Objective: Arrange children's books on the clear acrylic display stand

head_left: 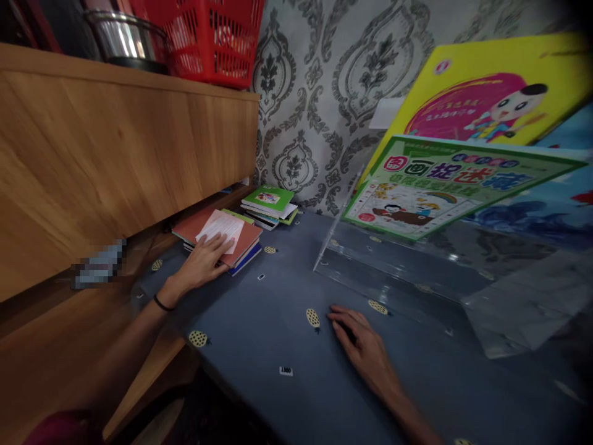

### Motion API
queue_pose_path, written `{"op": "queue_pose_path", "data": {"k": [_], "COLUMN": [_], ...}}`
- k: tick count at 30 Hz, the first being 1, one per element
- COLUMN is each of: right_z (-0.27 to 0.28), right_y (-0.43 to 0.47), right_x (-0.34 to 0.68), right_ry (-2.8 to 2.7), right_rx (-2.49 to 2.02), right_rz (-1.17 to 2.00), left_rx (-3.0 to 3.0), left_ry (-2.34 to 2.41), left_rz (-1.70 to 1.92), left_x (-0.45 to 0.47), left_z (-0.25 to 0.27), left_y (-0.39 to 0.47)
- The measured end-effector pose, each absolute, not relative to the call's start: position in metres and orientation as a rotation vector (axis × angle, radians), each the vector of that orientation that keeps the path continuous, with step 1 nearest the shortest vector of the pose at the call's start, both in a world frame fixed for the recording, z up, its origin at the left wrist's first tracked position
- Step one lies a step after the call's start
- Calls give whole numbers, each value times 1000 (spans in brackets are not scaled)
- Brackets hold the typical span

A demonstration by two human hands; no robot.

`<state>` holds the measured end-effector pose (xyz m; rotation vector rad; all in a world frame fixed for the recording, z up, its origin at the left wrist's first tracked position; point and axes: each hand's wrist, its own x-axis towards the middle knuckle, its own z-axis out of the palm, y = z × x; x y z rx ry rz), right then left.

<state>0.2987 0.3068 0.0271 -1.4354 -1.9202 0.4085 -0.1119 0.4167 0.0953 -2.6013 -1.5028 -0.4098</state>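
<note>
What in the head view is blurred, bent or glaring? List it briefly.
Head view: dim overall, with corners darkened at right; wide-angle bend tilts the picture books and curves the wooden cabinet; glare streaks the clear plastic stand and steel bowl; a pixelated patch sits left; the left hand and right hand look fairly sharp.
</note>
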Motion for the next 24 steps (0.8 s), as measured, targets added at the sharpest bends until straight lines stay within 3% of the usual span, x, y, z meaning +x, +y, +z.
{"op": "queue_pose_path", "data": {"k": [12,16,21,24], "right_z": [30,46,57,55], "right_y": [305,306,314,316], "right_x": [286,250,203,199], "right_ry": [-1875,-1742,-1208,-939], "right_rx": [-1399,-1303,-1182,-1158], "right_rz": [501,774,1370,1473], "left_rx": [-2458,-2474,-2565,-2643], "left_ry": [-1360,-1268,-1184,-1165], "left_rz": [-485,-499,-493,-488], "left_x": [-53,-29,3,17], "left_z": [79,70,61,57], "left_y": [380,361,328,310]}}
